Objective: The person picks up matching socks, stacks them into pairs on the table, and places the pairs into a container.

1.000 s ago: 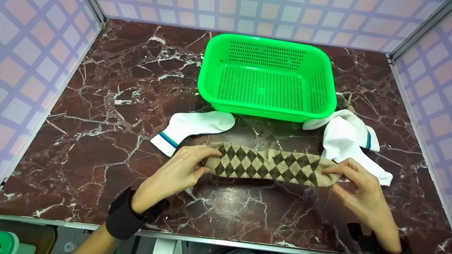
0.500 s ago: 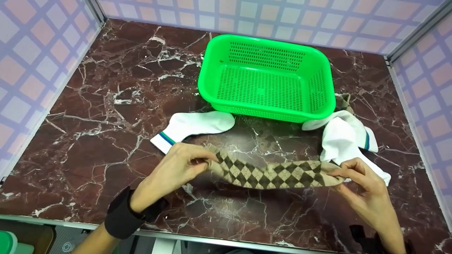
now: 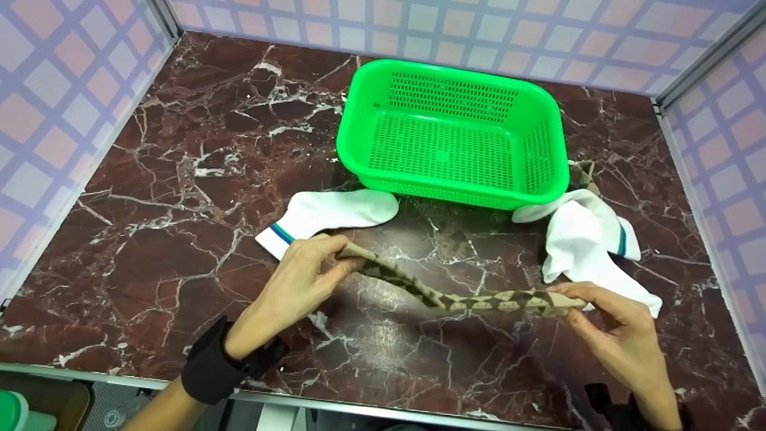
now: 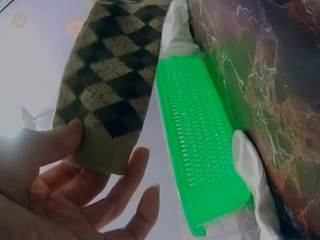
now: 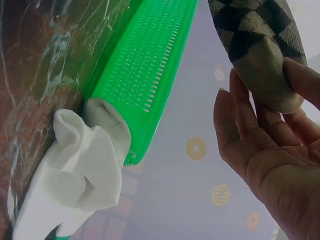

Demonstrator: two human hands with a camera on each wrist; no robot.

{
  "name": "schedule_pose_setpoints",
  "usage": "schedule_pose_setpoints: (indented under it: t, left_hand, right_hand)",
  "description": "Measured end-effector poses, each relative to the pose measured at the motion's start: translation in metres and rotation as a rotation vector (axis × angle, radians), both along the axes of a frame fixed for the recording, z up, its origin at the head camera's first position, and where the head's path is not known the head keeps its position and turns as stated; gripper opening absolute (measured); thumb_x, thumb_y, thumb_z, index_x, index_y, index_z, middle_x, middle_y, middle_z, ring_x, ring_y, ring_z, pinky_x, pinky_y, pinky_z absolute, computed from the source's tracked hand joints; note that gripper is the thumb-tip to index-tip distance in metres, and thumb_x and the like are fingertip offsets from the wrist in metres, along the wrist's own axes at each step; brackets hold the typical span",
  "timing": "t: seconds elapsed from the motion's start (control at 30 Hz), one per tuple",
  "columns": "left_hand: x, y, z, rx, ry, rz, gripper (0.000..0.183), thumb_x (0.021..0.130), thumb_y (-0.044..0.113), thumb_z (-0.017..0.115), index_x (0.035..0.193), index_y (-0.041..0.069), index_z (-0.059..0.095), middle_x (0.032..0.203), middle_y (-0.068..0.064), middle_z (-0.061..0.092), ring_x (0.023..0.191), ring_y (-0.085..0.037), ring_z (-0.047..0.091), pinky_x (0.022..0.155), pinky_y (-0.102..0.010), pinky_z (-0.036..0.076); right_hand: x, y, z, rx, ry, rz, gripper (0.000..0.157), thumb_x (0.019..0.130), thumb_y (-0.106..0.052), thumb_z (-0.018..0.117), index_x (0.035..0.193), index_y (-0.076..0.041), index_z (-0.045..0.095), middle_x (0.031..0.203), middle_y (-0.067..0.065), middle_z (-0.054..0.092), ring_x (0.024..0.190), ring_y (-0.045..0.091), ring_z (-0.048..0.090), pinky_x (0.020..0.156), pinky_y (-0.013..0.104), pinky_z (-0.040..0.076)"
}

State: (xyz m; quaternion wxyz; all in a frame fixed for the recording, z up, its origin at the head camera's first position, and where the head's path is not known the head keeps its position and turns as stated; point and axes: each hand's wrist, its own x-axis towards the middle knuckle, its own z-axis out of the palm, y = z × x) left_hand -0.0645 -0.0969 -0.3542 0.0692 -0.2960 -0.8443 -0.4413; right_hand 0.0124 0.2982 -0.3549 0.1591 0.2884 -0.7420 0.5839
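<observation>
Pinching a tan sock with brown diamonds (image 3: 458, 303) at both ends: gripping the straight-edged left end between thumb and fingers of the left hand (image 3: 305, 272), and the rounded right end between thumb and fingers of the right hand (image 3: 619, 329). Leaving no wider gap in either grip than the cloth is filling, yet holding some outer fingers apart from it. Holding the sock between both hands over the near middle of a dark red, veined desk (image 3: 179, 227), bending it midway and showing it nearly edge-on from the head. Wearing a black band (image 3: 209, 362) on the left wrist. Facing a green basket (image 3: 443, 190) on the far side. Working near a striped white sock (image 3: 335, 212) lying beyond the left hand, and a heap of white socks (image 3: 577, 233) lying just beyond the right hand, near the basket's near right corner.
</observation>
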Motion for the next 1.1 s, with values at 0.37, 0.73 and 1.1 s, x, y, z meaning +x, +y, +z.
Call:
schedule_pose_setpoints:
  t: [0.37,0.73,1.1]
  left_hand:
    - [-0.005,0.005,-0.009,-0.096,-0.045,0.047,0.024,0.091,0.019,0.067,0.072,0.012,0.053,0.059,0.01,0.036,0.05,-0.004,0.027,0.049,-0.024,0.027]
    - [-0.019,0.012,-0.025,-0.32,-0.135,0.037,0.027,0.09,0.022,0.068,0.07,0.013,0.053,0.058,0.007,0.045,0.051,-0.01,0.038,0.047,-0.027,0.032]
    - [-0.029,0.021,-0.041,-0.447,-0.145,0.088,0.035,0.089,0.026,0.07,0.067,0.014,0.045,0.058,0.005,0.032,0.054,-0.015,0.035,0.045,-0.028,0.027]
  right_hand:
    - [-0.003,-0.001,-0.007,0.145,-0.107,-0.218,0.028,0.075,0.029,0.059,0.098,0.014,0.066,0.074,0.016,0.065,0.058,0.008,0.058,0.049,0.017,0.044]
    - [-0.021,0.007,-0.039,0.362,-0.426,-0.324,0.013,0.085,0.0,0.071,0.097,-0.004,0.071,0.08,0.005,0.069,0.061,0.011,0.064,0.049,0.021,0.048]
    - [-0.043,0.013,-0.056,0.594,-0.415,-0.301,0.011,0.085,-0.008,0.074,0.093,-0.002,0.07,0.073,-0.001,0.063,0.059,0.008,0.056,0.05,0.023,0.046]
